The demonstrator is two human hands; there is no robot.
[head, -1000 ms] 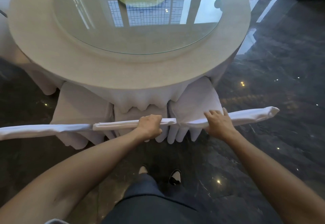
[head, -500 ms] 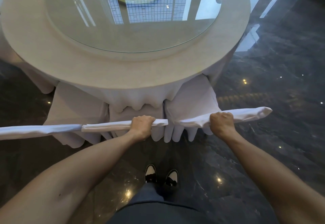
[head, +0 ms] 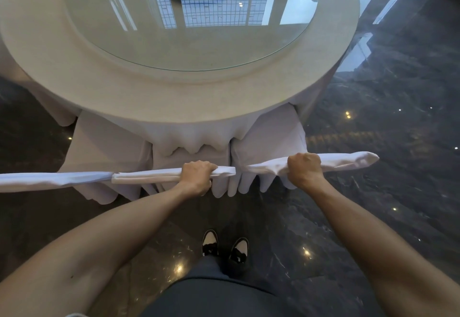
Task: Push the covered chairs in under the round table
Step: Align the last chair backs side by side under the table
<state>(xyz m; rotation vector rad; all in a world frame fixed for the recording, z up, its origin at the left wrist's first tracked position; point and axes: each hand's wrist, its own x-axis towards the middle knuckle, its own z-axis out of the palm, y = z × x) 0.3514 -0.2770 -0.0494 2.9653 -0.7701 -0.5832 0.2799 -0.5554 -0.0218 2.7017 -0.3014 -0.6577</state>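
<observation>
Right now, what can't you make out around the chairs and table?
Head view only:
- Chair legs and table base: hidden by white covers and tablecloth.
- Left chair: top cut off by the left edge.
- Fingertips of left hand and right hand: curled round the chair tops.
- Table's far rim: cut off.

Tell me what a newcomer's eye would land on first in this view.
First, the two hands in the middle: the left hand grips the top of the middle covered chair, and the right hand grips the top of the right covered chair. Beyond them, the round table fills the upper half, with a glass turntable mirroring windows. Below, two black-and-white shoes stand on the dark glossy floor.
</observation>
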